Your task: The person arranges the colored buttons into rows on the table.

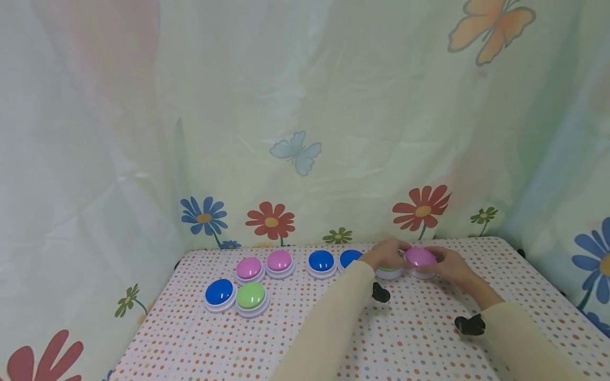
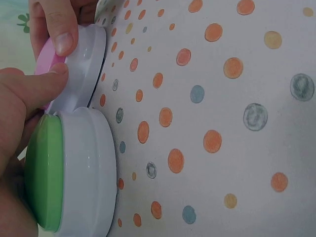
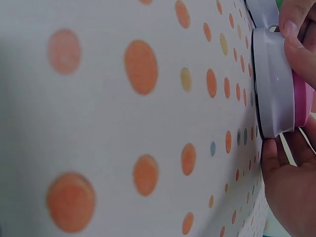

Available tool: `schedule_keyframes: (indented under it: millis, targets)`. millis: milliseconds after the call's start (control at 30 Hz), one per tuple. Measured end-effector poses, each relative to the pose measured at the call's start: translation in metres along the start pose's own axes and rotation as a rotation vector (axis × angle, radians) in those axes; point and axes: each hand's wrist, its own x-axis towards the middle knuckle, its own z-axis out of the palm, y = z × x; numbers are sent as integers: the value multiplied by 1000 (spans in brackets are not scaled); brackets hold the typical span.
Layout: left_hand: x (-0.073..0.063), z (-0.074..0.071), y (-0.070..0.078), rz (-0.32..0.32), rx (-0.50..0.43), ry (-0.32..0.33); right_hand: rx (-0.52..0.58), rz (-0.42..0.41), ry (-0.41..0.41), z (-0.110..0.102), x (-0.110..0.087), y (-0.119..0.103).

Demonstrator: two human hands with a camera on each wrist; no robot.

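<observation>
Both hands are at a pink-domed push button (image 1: 420, 257) with a white round base, near the back right of the table. My left hand (image 1: 388, 254) holds its left side, the thumb (image 2: 47, 86) at the dome's edge in the left wrist view. From the right side my right hand (image 1: 450, 264) grips the same button, its fingers against the white base (image 3: 274, 89) in the right wrist view. A green push button (image 2: 44, 173) stands directly left of the pink one, partly covered by my left hand in the head view.
Two blue push buttons (image 1: 321, 261) stand left of my left hand, one partly hidden by the sleeve. Farther left are two pink buttons (image 1: 278, 261), a blue one (image 1: 219, 292) and a green one (image 1: 250, 296). A flowered curtain (image 1: 295, 106) hangs behind the dotted table (image 1: 286, 344).
</observation>
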Motion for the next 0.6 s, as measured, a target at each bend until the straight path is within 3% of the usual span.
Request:
schedule_keyframes:
  millis: [500,600]
  targets:
    - [-5,-1,3,-16,36,4,30,6,17,2,-4,-1]
    - [-5,-4,6,1,120,-8,35,-15,14,2,-7,-3]
